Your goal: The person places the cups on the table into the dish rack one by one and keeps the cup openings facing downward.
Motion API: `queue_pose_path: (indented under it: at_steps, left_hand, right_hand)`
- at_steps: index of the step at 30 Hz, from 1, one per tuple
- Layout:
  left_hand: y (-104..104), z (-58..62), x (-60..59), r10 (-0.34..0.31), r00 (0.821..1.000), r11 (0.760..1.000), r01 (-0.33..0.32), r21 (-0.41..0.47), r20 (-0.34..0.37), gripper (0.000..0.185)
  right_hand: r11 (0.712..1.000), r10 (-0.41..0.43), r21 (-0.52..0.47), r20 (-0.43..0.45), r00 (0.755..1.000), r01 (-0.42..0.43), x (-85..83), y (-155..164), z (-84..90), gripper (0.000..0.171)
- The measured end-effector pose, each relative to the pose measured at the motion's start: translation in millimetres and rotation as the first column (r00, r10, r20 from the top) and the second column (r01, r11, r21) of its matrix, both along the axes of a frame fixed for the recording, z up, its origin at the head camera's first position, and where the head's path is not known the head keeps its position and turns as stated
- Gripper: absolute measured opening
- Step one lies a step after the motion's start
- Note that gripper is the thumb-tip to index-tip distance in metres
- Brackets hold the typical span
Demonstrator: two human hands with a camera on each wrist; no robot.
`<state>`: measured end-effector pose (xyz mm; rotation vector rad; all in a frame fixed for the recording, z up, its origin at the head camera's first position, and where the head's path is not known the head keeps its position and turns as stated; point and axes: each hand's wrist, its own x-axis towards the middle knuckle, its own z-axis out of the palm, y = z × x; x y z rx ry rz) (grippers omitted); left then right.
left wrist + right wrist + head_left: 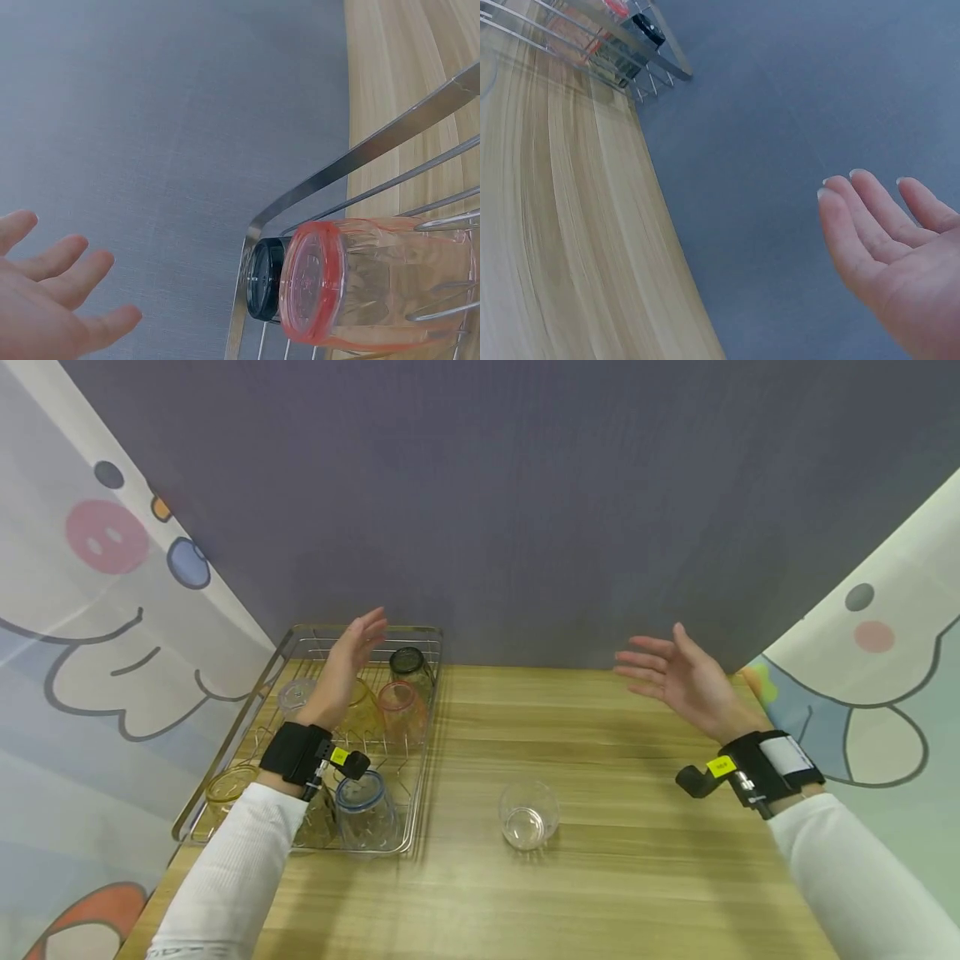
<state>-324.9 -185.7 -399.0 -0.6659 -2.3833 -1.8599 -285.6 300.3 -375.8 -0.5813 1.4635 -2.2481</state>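
My left hand [347, 670] hovers above the metal wire rack [424, 752] at the left, fingers extended and holding nothing. Over the right side of the table, my right hand [686, 681] is raised with its palm turned inward and also holds nothing. Several glasses stand upside down in the rack, among them a dark one [407, 662], a pink-red one [402, 706], a yellow one [363, 710] and a blue-rimmed one [365, 810]. My left arm hides part of the rack. A clear glass [528, 814] stands on the table between the hands, right of the rack.
The wooden table [585, 902] ends at a grey upright panel [525, 510] at the back. Cartoon-printed curtains [45, 710] hang on both sides. The rack's raised metal rim [352, 156] runs around the glasses.
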Motion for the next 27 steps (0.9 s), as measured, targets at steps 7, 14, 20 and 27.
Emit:
queue_pose_path:
  at_steps: [7, 14, 20, 27]
  left_hand:
    - [2.5, 13.4, 8.8, -0.010, 1.000, 1.000, 0.009, -0.010, -0.011, 0.058]
    - [0.4, 23.9, 7.7, -0.064, 0.995, 0.997, 0.067, 0.036, -0.076, 0.062]
    - [-4.1, 8.1, -20.6, -0.178, 0.975, 0.979, 0.189, 0.076, -0.132, 0.066]
    - [36.7, 39.0, 4.3, -0.119, 0.975, 0.975, 0.079, -0.207, -0.187, 0.067]
  right_hand:
    - [0.963, -0.032, 0.263, -0.120, 0.992, 0.063, 3.3, 6.5, 6.5, 0.049]
    - [0.957, 0.008, 0.284, -0.206, 0.979, 0.052, 4.1, 7.2, 13.3, 0.046]
    - [0.872, 0.042, 0.481, -0.258, 0.965, 0.090, 7.7, -5.6, 22.2, 0.061]
    - [0.816, 0.185, 0.577, -0.238, 0.954, -0.014, 9.4, -37.7, 19.8, 0.065]
